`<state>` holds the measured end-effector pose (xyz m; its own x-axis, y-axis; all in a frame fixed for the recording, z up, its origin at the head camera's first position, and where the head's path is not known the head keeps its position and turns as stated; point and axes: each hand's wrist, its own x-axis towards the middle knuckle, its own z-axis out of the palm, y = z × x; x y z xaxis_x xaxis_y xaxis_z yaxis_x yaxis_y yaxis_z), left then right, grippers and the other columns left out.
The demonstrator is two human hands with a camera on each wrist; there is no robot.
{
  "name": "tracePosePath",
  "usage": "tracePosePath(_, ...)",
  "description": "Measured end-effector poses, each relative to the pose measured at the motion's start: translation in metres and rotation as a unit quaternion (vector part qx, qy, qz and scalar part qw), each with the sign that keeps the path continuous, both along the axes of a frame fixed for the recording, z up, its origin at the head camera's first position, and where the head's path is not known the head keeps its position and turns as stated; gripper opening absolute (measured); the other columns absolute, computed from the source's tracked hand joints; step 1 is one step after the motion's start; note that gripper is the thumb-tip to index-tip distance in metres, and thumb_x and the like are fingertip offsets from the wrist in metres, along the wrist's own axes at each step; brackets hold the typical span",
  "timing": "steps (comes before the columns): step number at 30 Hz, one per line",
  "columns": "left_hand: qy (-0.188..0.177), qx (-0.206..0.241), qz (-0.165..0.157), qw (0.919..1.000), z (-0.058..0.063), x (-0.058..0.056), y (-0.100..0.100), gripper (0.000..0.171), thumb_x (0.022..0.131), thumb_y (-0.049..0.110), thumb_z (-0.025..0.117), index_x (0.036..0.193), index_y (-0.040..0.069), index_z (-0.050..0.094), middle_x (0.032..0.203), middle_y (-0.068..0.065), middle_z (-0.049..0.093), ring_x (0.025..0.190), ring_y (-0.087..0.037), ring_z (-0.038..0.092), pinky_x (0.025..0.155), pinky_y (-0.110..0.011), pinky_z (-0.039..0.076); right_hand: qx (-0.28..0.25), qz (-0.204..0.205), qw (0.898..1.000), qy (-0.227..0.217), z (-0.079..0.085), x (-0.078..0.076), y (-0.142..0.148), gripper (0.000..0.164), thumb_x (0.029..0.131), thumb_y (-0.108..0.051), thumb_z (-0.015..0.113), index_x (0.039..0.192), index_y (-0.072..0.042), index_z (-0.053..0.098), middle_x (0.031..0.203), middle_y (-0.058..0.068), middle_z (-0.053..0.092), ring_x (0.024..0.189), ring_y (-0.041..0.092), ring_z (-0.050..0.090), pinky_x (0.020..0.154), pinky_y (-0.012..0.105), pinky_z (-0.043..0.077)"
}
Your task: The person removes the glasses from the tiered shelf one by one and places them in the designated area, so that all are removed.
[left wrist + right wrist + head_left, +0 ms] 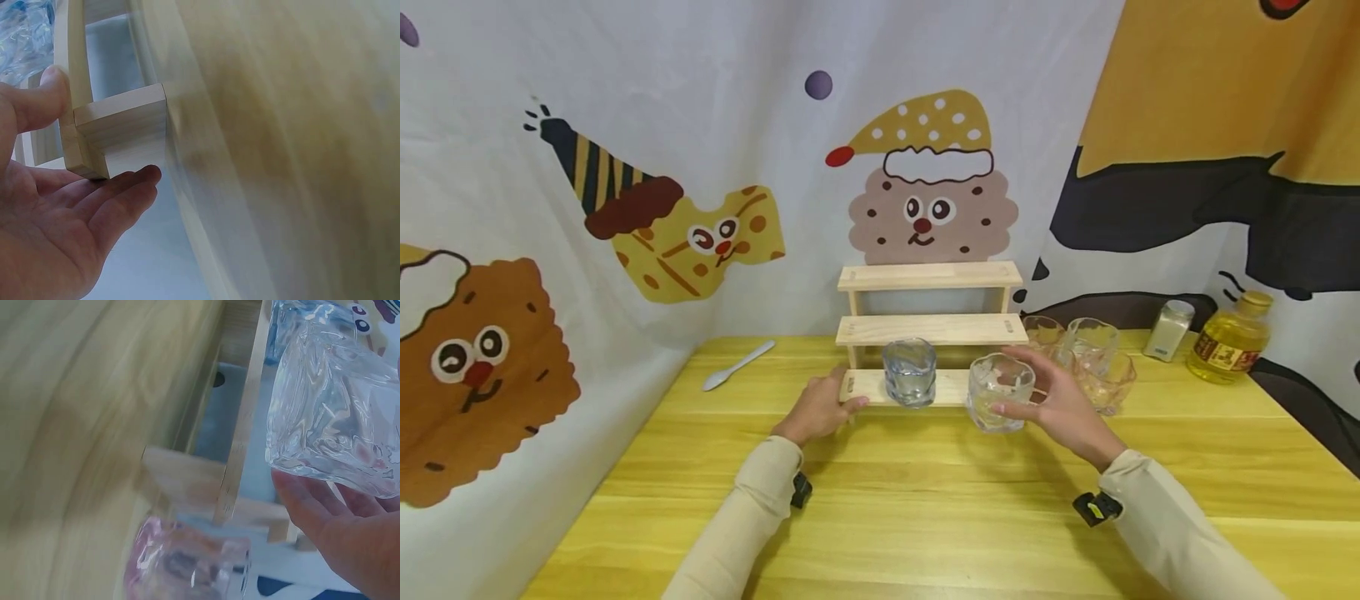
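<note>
A three-tier wooden stand (932, 329) rises at the back of the table. My left hand (820, 408) grips the left end of its lowest step, thumb on one side and fingers around the other in the left wrist view. On that step, left of centre, stands a bluish glass (910, 372). My right hand (1063, 408) holds a clear glass (1000, 392) near the step's right end, thumb at the near side. In the right wrist view this clear glass (337, 406) is tilted in frame, fingers along its wall, with the step behind it.
Right of the stand, several pink and clear glasses (1105, 383) sit grouped behind my right hand. Beyond them are a shaker jar (1170, 331) and an oil bottle (1228, 342). A pale spoon (739, 365) lies at the back left. A printed curtain (760, 150) hangs behind.
</note>
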<state>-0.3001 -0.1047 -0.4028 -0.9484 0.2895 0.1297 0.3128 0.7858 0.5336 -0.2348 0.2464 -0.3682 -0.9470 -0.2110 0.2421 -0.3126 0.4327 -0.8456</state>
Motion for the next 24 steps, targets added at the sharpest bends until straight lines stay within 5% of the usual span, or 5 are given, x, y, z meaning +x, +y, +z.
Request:
tracePosePath(5, 0.0, 0.001, 0.002, 1.0, -0.002, -0.002, 0.001, 0.064, 0.095, 0.032, 0.07, 0.143, -0.002, 0.047, 0.104, -0.018, 0.072, 0.08, -0.02, 0.064, 0.077, -0.039, 0.055, 0.031, -0.022, 0.999, 0.012, -0.004, 0.006, 0.02, 0.082, 0.085, -0.026, 0.082, 0.153, -0.013, 0.039, 0.147, 0.019, 0.053, 0.119, 0.032, 0.066, 0.086, 0.023, 0.056)
tracePosePath(11, -0.003, -0.001, 0.0, 1.0, -0.002, -0.003, 0.001, 0.066, 0.095, 0.033, 0.07, 0.145, -0.002, 0.045, 0.106, -0.019, 0.071, 0.079, -0.019, 0.063, 0.075, -0.036, 0.054, 0.056, -0.047, 0.997, 0.002, -0.004, 0.019, 0.041, 0.081, 0.086, -0.03, 0.08, 0.154, -0.014, 0.038, 0.148, 0.018, 0.051, 0.119, 0.039, 0.063, 0.084, 0.02, 0.053)
tracePosePath(19, -0.008, 0.001, 0.003, 1.0, -0.002, -0.001, 0.001, 0.066, 0.096, 0.033, 0.069, 0.146, -0.001, 0.043, 0.108, -0.02, 0.07, 0.081, -0.02, 0.063, 0.076, -0.037, 0.054, 0.082, -0.066, 0.994, 0.019, -0.007, 0.027, 0.062, 0.084, 0.084, -0.031, 0.082, 0.153, -0.011, 0.04, 0.145, 0.019, 0.053, 0.107, 0.014, 0.068, 0.082, 0.021, 0.055)
tracePosePath(24, -0.003, -0.001, 0.004, 1.0, -0.002, -0.001, 0.001, 0.067, 0.095, 0.032, 0.069, 0.146, -0.002, 0.043, 0.108, -0.02, 0.07, 0.082, -0.021, 0.062, 0.077, -0.039, 0.054, 0.072, -0.064, 0.995, -0.004, -0.011, 0.027, 0.071, 0.088, 0.083, -0.03, 0.083, 0.155, -0.008, 0.036, 0.148, 0.021, 0.05, 0.107, 0.014, 0.069, 0.081, 0.023, 0.057)
